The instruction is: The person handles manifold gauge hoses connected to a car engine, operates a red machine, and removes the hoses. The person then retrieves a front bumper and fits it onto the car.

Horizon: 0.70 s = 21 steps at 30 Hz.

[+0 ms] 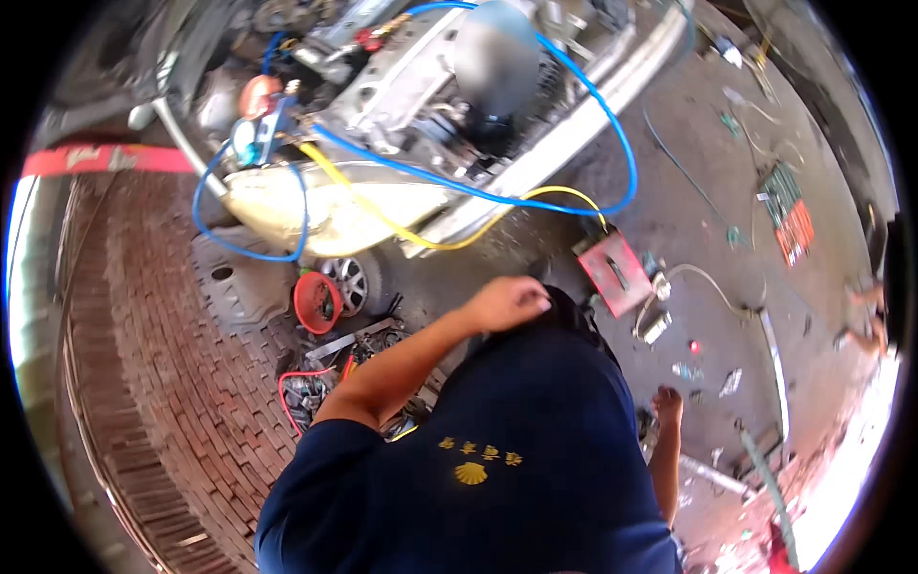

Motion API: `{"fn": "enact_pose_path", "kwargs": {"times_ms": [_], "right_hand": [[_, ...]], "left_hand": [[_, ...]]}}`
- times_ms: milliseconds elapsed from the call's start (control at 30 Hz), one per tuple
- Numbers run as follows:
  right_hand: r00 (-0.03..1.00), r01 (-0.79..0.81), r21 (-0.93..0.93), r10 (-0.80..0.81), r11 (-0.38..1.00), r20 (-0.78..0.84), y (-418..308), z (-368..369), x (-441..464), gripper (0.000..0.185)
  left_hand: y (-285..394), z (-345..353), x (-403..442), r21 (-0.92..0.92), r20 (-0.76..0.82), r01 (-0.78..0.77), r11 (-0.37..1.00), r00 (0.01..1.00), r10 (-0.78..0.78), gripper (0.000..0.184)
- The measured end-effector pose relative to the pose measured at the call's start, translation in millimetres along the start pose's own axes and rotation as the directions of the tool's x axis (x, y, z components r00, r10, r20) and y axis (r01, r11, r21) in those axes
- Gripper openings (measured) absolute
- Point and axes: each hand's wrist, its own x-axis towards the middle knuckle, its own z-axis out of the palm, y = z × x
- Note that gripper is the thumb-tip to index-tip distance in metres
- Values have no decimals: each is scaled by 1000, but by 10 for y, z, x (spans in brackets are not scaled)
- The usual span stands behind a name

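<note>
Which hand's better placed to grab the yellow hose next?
Probably the left hand: it's raised further forward, nearer the yellow hose. The right hand hangs back, lower at the side.

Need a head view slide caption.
Left hand held forward, right hand lowered, before an open engine bay; yellow hose leads to red box.

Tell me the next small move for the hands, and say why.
I'd probably raise the left hand toward the yellow hose: nothing shows in that hand, and the hose lies ahead of it, running down to the red box. The right hand hangs low at the side, farther off.
</note>
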Motion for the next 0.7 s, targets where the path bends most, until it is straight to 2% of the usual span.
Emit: {"fn": "enact_pose_path", "kwargs": {"times_ms": [33, 67, 100, 167, 200, 267, 333, 367, 433, 467, 500, 533, 567, 600, 633, 667, 700], "right_hand": [[1000, 26, -2, -26, 1000, -3, -32, 37, 1, 20], [999, 49, -23, -50, 999, -17, -83, 77, -21, 22], [997, 80, -2, -80, 997, -20, -165, 121, -73, 23], [995, 98, 7, -98, 995, 17, -226, 142, -96, 28], [997, 80, 19, -79, 997, -7, -205, 146, -78, 28], [993, 115, -59, -116, 992, -5, -142, 149, -54, 29], [995, 91, -73, -93, 993, -21, -100, 123, -82, 29], [996, 87, -95, -88, 992, -12, -87, 100, -106, 28], [997, 64, -108, -68, 992, -31, -26, 21, -135, 28], [998, 52, -125, -57, 991, -37, 0, -1, -143, 27], [998, 47, -121, -51, 992, -34, 116, -92, -120, 27], [1000, 1, 122, -1, 993, -2, 313, -224, -53, 26], [997, -60, 355, 41, 933, 61, 467, -232, 49, 25], [998, -41, 148, 36, 988, 43, 400, -252, -1, 24], [998, -57, 142, 54, 988, 25, 371, -259, -51, 23], [998, -52, 70, 54, 996, -24, 407, -249, -52, 23], [999, -34, 101, 33, 994, 5, 475, -276, -34, 23]], "left_hand": [[-597, 174, 43, -182, -181, -21, 983, 983, -12, 38], [-341, -18, -77, -503, -88, 389, 772, 866, -493, 38], [-537, -24, -66, -662, -207, 362, 656, 753, -624, 37], [-962, -180, -132, -856, -245, 250, 453, 575, -781, 33], [-1137, -268, -148, -870, -266, 233, 435, 520, -812, 31], [-1151, -345, -96, -875, -368, 74, 479, 542, -756, 30], [-1187, -384, -23, -917, -299, 71, 392, 527, -795, 31], [-1187, -361, 12, -917, -289, 86, 391, 533, -795, 31], [-1143, -336, 80, -844, -383, 190, 502, 443, -811, 34], [-1139, -311, 135, -840, -381, 197, 505, 446, -810, 34], [-1195, -273, 175, -748, -485, 259, 612, 416, -769, 35], [-1275, -266, 165, -637, -590, 323, 700, 380, -712, 37], [-1386, -261, 155, -594, -628, 277, 755, 428, -650, 43], [-1567, -257, 168, -401, -738, 331, 854, 436, -515, 46], [-1497, -226, 186, -198, -823, 419, 886, 420, -382, 51], [-1277, -235, 148, -151, -798, 436, 887, 476, -370, 54], [-1522, -228, 162, -173, -794, 400, 900, 484, -368, 48]]}}
